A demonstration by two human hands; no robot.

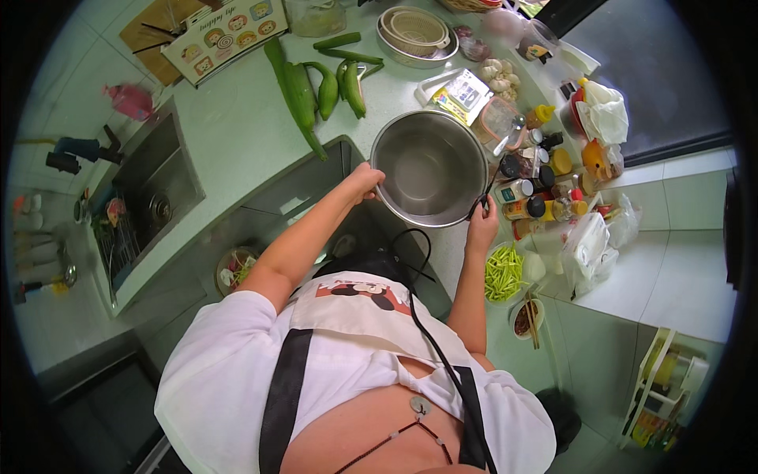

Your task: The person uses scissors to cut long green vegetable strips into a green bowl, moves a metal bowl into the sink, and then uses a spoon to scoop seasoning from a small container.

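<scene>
A round, deep stainless steel pot (430,170) is held out in front of me, over the counter's front edge. My left hand (365,183) is closed on its left rim. At the pot's lower right side, my right hand (482,221) is closed against the rim. A thin black item (491,183) with a dark loop sticks up by the right fingers; whether it is a tool or part of the pot I cannot tell. The pot's inside shows bare, shiny metal. Long green luffa-like vegetables and peels (302,91) lie on the counter beyond my left hand.
Seasoning jars and bottles (545,178) crowd the right side. A bowl of cut green strips (504,272) and a small bowl with chopsticks (527,318) stand near my right forearm. The sink (162,178) is at left, with strainers (417,35) and garlic (499,75) at the back.
</scene>
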